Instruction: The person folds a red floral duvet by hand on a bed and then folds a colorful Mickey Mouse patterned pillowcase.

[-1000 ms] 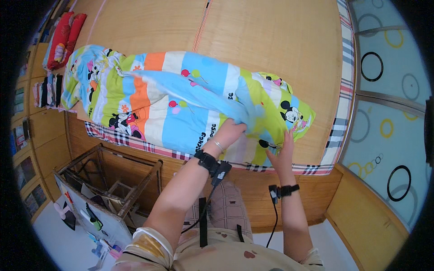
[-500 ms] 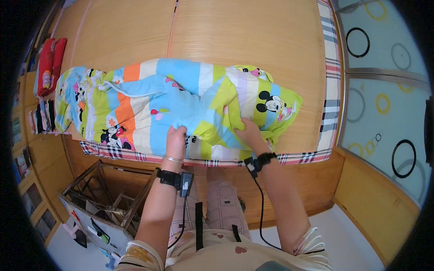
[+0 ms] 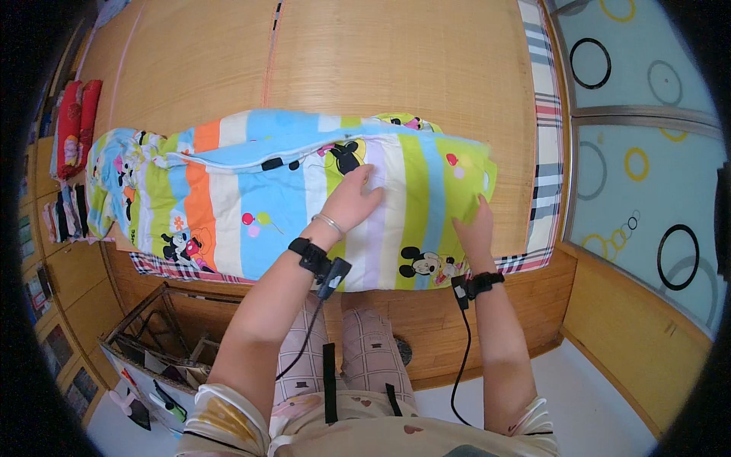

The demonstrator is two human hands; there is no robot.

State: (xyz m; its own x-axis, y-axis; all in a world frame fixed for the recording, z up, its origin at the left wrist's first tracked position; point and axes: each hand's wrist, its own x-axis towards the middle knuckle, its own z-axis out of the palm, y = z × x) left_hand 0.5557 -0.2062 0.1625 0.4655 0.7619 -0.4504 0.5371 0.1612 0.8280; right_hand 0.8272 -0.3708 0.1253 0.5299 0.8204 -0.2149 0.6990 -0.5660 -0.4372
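A quilt [image 3: 274, 190] with bright stripes of green, blue, orange and white and cartoon mice lies lengthwise along the front of the bed. A white-edged seam runs along its upper side, with a fold of blue fabric beyond it. My left hand [image 3: 352, 201] rests on the quilt's middle, fingers apart, close to a printed mouse just below the seam. Near the quilt's right end, my right hand [image 3: 476, 232] lies on the green stripe with its thumb and fingers apart. Both wrists wear black straps with cabled devices.
A woven mat [image 3: 403, 61] covers the bed, with a plaid cloth border [image 3: 547, 152] showing. Red rolled bedding [image 3: 70, 126] and folded clothes [image 3: 67, 212] sit at the left. Below stands an open-topped metal-framed stand [image 3: 164, 335]. Sliding glass doors [image 3: 609, 183] line the right side.
The bunched right part of the quilt now lies spread flat, its front edge hanging nearer me. My left hand has moved up and right, my right hand rightward; both have let go of the fabric.
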